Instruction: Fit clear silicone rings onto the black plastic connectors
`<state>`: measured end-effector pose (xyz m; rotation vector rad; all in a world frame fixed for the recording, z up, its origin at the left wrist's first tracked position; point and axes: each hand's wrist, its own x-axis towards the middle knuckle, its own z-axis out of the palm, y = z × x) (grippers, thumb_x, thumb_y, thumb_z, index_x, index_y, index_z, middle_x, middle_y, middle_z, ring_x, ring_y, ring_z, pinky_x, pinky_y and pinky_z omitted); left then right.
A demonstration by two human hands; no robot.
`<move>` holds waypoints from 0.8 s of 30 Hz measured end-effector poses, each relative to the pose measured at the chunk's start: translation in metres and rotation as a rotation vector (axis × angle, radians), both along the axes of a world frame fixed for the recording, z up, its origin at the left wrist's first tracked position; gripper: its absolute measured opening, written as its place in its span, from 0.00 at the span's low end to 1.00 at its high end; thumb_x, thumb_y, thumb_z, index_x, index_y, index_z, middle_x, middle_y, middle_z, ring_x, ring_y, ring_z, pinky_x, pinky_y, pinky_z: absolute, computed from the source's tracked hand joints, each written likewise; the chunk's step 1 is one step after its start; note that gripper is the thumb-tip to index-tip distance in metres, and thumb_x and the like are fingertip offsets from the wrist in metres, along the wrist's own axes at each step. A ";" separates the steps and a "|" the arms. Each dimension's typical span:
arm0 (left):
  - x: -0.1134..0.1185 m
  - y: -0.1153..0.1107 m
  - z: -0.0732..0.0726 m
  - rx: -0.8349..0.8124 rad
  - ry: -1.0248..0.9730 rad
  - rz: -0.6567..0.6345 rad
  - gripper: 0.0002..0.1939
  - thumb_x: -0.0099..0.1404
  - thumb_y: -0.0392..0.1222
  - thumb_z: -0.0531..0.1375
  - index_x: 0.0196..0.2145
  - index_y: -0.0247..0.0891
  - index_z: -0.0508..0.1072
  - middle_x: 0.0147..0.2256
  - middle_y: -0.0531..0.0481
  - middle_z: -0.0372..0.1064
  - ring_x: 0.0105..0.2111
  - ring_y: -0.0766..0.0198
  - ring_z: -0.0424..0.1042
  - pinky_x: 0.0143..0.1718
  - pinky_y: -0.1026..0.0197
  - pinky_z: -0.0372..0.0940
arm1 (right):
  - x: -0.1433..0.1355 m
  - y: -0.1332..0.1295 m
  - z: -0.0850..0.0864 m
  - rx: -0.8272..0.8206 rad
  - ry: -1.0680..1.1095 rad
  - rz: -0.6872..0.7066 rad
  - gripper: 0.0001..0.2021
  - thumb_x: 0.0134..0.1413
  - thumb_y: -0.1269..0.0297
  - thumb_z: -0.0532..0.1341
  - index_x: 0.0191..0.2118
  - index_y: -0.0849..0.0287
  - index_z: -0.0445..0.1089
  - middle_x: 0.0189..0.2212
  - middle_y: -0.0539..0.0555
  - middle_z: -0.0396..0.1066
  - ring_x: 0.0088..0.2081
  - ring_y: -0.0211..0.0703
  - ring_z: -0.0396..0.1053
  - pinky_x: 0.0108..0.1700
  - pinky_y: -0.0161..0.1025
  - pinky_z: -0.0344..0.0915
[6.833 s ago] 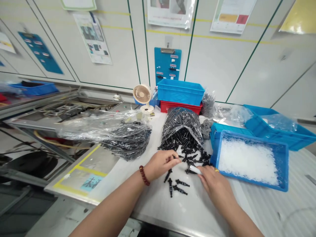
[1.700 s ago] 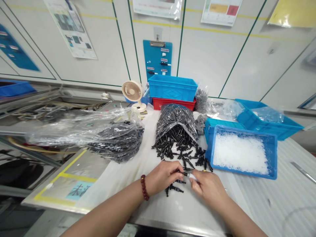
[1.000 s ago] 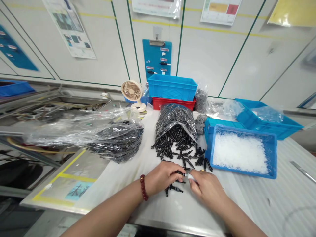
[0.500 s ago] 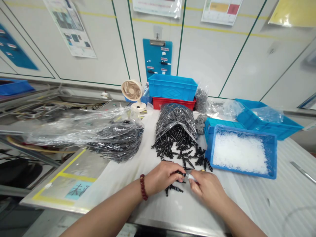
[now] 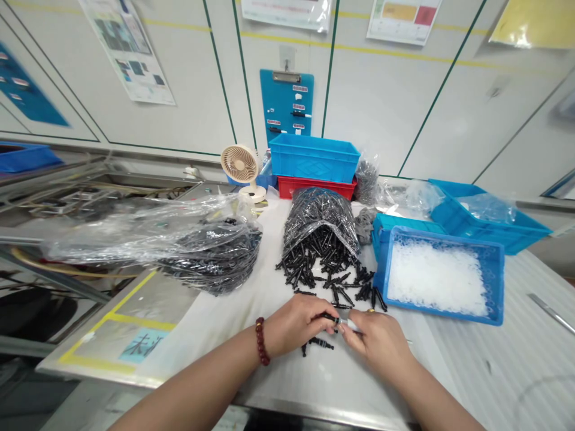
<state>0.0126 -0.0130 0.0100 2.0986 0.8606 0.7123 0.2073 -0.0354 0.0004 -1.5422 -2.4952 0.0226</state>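
Note:
My left hand [image 5: 309,318], below a red bead bracelet [image 5: 261,341], is closed around a slim black part [image 5: 329,317]. My right hand [image 5: 375,334] grips a white, pen-like tool [image 5: 351,325] whose tip meets the end of that part. Both hands are close together over the white work surface. Under the left hand lie a few black parts [image 5: 321,343], one with pale rings. Just beyond my fingers, a clear bag of black parts [image 5: 321,221] lies with its mouth towards me, and loose parts [image 5: 344,293] have spilled out.
A blue bin of small white rings [image 5: 435,278] stands tilted at the right. On the left sits another plastic bag of black parts [image 5: 215,254]. Behind are a small fan [image 5: 242,170], a blue bin [image 5: 314,158] on a red bin [image 5: 317,187], and a metal strip [image 5: 550,311] lies far right.
The right hand has shifted slightly left, bringing its fingertips closer to the left hand and the black part. The left hand has barely moved; the surroundings look the same.

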 end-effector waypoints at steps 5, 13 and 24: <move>-0.003 0.001 0.000 -0.006 -0.005 0.045 0.07 0.60 0.32 0.56 0.35 0.37 0.73 0.28 0.53 0.75 0.29 0.68 0.72 0.34 0.70 0.64 | 0.000 0.001 0.000 0.022 -0.054 -0.083 0.14 0.54 0.58 0.52 0.22 0.57 0.65 0.16 0.51 0.68 0.19 0.37 0.64 0.23 0.35 0.40; -0.017 0.007 0.008 0.115 0.137 -0.006 0.06 0.57 0.33 0.57 0.29 0.37 0.75 0.32 0.51 0.72 0.33 0.66 0.69 0.38 0.67 0.63 | 0.007 0.003 -0.001 0.127 0.007 -0.108 0.18 0.57 0.55 0.46 0.22 0.57 0.62 0.13 0.50 0.64 0.16 0.36 0.61 0.22 0.35 0.40; -0.035 0.036 -0.008 0.250 0.525 0.433 0.05 0.59 0.38 0.59 0.30 0.37 0.75 0.31 0.48 0.68 0.34 0.59 0.67 0.36 0.61 0.62 | 0.004 0.003 0.002 0.087 0.038 -0.088 0.08 0.52 0.66 0.49 0.26 0.57 0.61 0.14 0.48 0.62 0.19 0.38 0.61 0.21 0.33 0.41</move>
